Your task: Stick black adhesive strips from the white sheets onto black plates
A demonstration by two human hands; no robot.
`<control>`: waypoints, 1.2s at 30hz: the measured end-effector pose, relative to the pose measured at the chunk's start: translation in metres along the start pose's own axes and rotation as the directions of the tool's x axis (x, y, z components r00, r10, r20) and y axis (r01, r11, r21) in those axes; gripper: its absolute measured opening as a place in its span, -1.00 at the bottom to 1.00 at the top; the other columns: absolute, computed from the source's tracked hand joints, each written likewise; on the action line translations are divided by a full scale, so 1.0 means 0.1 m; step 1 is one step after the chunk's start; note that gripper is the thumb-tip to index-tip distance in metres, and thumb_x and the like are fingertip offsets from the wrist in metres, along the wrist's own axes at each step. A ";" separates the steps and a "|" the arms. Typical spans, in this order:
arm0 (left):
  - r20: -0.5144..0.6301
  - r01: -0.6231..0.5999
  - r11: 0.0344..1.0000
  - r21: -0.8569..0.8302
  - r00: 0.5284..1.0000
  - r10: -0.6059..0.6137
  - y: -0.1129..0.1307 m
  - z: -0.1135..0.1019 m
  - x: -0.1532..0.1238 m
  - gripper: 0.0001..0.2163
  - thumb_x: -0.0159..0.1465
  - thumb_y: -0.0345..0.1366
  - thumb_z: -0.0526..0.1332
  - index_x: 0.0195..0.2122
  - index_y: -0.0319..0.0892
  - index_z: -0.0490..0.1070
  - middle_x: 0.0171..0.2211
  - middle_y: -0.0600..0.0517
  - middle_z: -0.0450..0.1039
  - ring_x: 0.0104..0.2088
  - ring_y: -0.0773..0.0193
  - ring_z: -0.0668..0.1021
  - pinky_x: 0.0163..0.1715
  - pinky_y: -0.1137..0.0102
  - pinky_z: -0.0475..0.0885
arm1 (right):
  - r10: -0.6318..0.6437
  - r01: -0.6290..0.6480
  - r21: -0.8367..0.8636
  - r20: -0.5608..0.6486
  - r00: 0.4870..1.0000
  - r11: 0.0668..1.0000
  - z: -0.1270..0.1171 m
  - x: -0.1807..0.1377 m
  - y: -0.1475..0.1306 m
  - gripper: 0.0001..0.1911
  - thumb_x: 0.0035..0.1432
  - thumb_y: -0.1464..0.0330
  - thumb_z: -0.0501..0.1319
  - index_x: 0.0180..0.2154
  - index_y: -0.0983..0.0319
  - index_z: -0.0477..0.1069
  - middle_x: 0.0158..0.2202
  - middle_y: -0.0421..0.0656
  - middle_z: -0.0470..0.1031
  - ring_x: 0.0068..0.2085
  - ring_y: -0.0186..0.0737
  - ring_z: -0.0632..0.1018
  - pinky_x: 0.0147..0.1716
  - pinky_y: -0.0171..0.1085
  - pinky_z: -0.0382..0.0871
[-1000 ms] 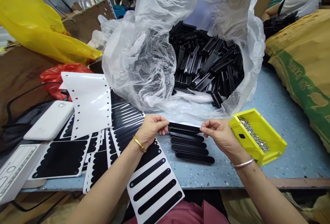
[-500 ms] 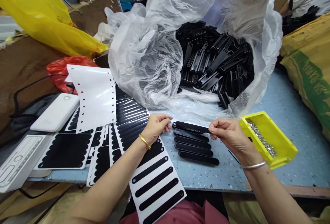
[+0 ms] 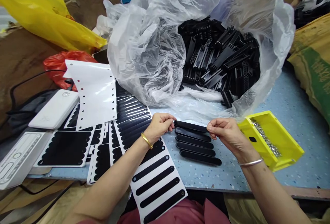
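A long black round-ended strip (image 3: 192, 126) is stretched level between my two hands, its smooth face up. My right hand (image 3: 225, 131) pinches its right end between thumb and fingers. At the other end, my left hand (image 3: 162, 126) has its fingertips closed on the strip's tip. Just below lie several similar black strips in a row, the nearest one (image 3: 201, 157) lowest on the table. Under my left wrist is a white sheet (image 3: 161, 179) of black adhesive strips, some peeled apart in spacing.
Behind my hands, a clear plastic bag (image 3: 144, 59) gapes around a heap of black plastic pieces (image 3: 219, 59). A yellow tray (image 3: 288, 145) of small metal parts stands at right. More sticker sheets (image 3: 63, 148), a white power bank (image 3: 54, 109) and a white box (image 3: 20, 158) lie at left.
The strip has turned from its perforated side to a smooth black face. My left fingertips have come onto its left end; my right hand still holds the other end. The view has shifted slightly.
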State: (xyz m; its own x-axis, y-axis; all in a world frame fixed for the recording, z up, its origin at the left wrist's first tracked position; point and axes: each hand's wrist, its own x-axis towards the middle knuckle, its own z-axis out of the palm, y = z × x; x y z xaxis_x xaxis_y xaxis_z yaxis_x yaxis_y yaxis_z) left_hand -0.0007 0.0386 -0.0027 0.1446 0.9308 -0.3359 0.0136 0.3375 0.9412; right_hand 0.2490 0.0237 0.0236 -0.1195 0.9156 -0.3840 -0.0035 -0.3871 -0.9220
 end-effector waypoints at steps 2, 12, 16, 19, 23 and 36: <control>0.004 -0.006 1.000 -0.005 1.000 0.006 0.00 0.00 0.00 -0.89 0.05 -0.43 0.20 -0.44 -0.31 0.51 -0.63 0.05 0.46 -0.67 0.44 0.43 -0.67 0.57 0.24 | 0.004 -0.004 -0.004 -0.006 1.000 1.000 0.00 0.00 0.00 -0.77 -0.26 0.31 0.50 -0.61 0.28 0.51 -0.66 -0.22 0.37 -0.62 -0.39 0.34 -0.63 -0.35 0.17; -0.009 0.029 0.999 -0.021 1.000 -0.029 -0.04 0.01 0.02 -0.88 0.10 -0.42 0.19 -0.42 -0.30 0.52 -0.66 0.06 0.44 -0.68 0.42 0.44 -0.68 0.56 0.26 | -0.037 0.037 0.030 0.005 0.999 0.999 0.03 -0.07 -0.10 -0.80 -0.22 0.33 0.49 -0.59 0.27 0.52 -0.64 -0.22 0.38 -0.59 -0.38 0.36 -0.60 -0.34 0.21; 0.005 0.021 1.000 -0.007 1.000 -0.021 -0.05 -0.01 0.02 -0.88 0.11 -0.41 0.20 -0.42 -0.30 0.52 -0.63 0.04 0.46 -0.66 0.42 0.46 -0.68 0.56 0.26 | -0.008 0.008 0.004 0.000 1.000 1.000 0.03 -0.03 -0.04 -0.78 -0.24 0.32 0.50 -0.60 0.27 0.51 -0.65 -0.23 0.37 -0.60 -0.38 0.36 -0.60 -0.35 0.21; 0.007 0.016 1.000 -0.010 1.000 -0.016 -0.05 -0.01 0.02 -0.87 0.12 -0.41 0.20 -0.40 -0.30 0.53 -0.63 0.04 0.46 -0.66 0.42 0.46 -0.67 0.55 0.27 | -0.004 0.003 -0.024 -0.008 1.000 1.000 0.02 -0.01 0.00 -0.78 -0.23 0.32 0.49 -0.60 0.26 0.50 -0.66 -0.23 0.36 -0.60 -0.38 0.35 -0.61 -0.35 0.20; 0.013 0.008 1.000 -0.026 1.000 -0.007 -0.07 -0.02 0.03 -0.87 0.12 -0.40 0.21 -0.39 -0.30 0.55 -0.63 0.04 0.46 -0.66 0.42 0.46 -0.67 0.55 0.28 | -0.006 0.005 -0.043 -0.021 1.000 0.999 0.00 0.00 0.02 -0.78 -0.24 0.32 0.48 -0.61 0.26 0.49 -0.67 -0.24 0.36 -0.61 -0.38 0.34 -0.61 -0.35 0.19; 0.014 0.003 1.000 -0.023 1.000 -0.003 -0.06 -0.01 0.02 -0.87 0.10 -0.36 0.23 -0.39 -0.29 0.54 -0.63 0.04 0.46 -0.66 0.42 0.46 -0.67 0.56 0.29 | 0.003 -0.004 -0.026 -0.025 1.000 1.000 -0.02 0.03 0.02 -0.76 -0.29 0.31 0.50 -0.64 0.26 0.48 -0.68 -0.22 0.37 -0.62 -0.37 0.33 -0.63 -0.32 0.16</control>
State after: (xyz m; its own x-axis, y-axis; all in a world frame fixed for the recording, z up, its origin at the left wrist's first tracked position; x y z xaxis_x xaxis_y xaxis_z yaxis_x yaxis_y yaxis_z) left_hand -0.0013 0.0389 -0.0087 0.1585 0.9277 -0.3380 -0.0083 0.3435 0.9391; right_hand 0.2502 0.0258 0.0206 -0.0951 0.9167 -0.3882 0.0227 -0.3878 -0.9215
